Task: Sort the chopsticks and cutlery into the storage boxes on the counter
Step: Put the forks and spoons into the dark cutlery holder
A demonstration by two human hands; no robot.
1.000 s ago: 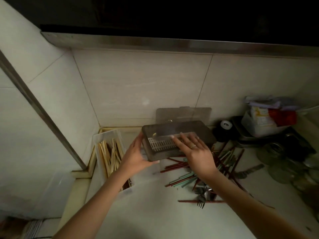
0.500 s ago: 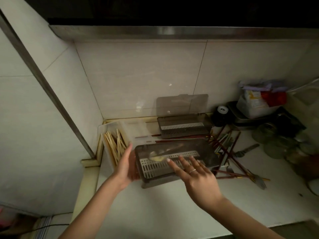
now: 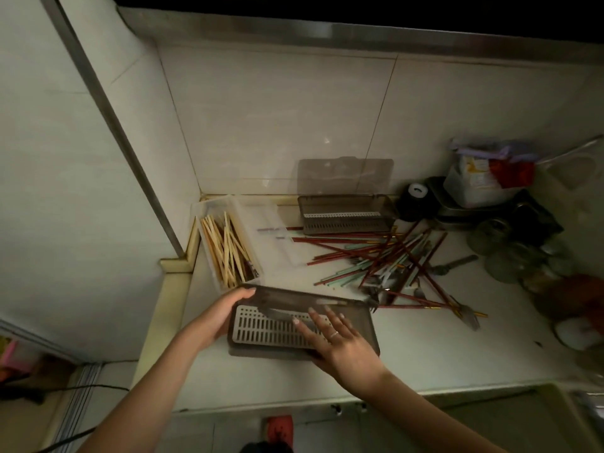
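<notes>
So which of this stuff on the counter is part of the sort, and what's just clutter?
Job: dark slotted box between both hands; second dark box; clear box of pale wooden chopsticks; loose red and green chopsticks with forks.
Clutter: black roll; bagged container.

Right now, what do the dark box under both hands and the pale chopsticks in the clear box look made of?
Dark box: smoky, see-through plastic, glossy; its pale slotted tray shows through. Pale chopsticks: probably bamboo or wood, matte and tan, though the dim light leaves that open. Clear box: transparent plastic.
</notes>
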